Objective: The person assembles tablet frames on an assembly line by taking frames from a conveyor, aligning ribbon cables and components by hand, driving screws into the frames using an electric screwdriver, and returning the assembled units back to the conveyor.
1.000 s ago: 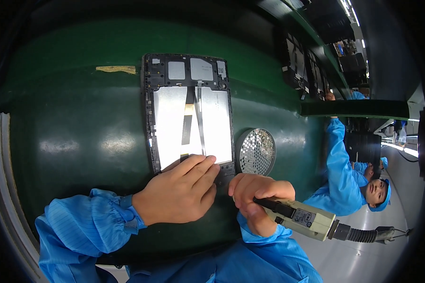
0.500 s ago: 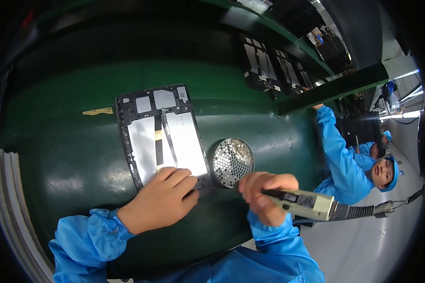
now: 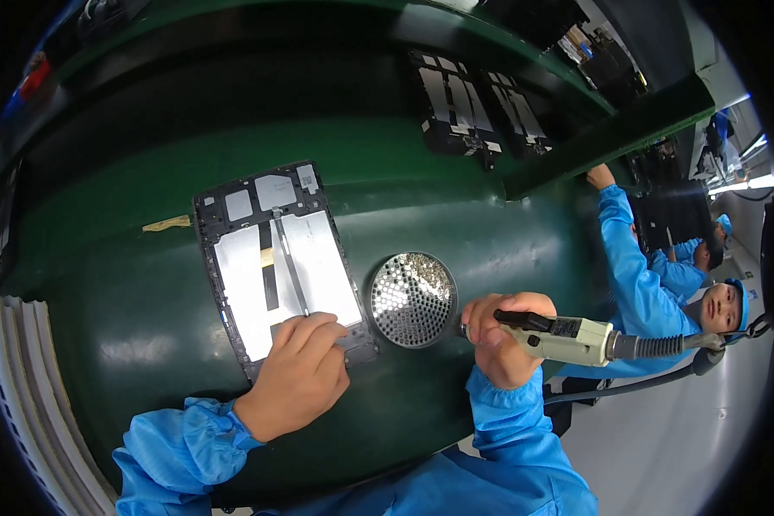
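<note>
A tablet-like device (image 3: 335, 258) with its inside exposed lies on the green bench, showing a black frame and silver battery panels. My left hand (image 3: 294, 378) rests over its lower edge, fingers curled together at the lower end of a thin flat cable strip (image 3: 291, 267). Whatever those fingers may hold is hidden. My right hand (image 3: 512, 344) is wrapped round a pale electric screwdriver (image 3: 568, 338), which lies roughly level with its front end toward the left. Its tip is close to the right rim of a round metal dish (image 3: 413, 292) full of holes, with small screws gathered at the upper right.
More opened devices (image 3: 456, 103) sit in black holders at the back right, beside a green bar (image 3: 611, 142). A yellowish tape strip (image 3: 166, 224) lies left of the device. Pale stacked panels (image 3: 43, 378) stand at the left edge. A co-worker's arm (image 3: 619, 224) reaches in at right.
My left hand's fingers have drawn closer together at the cable strip. The screwdriver has swung more level, and my right hand has shifted slightly right and up. The view has shifted a little.
</note>
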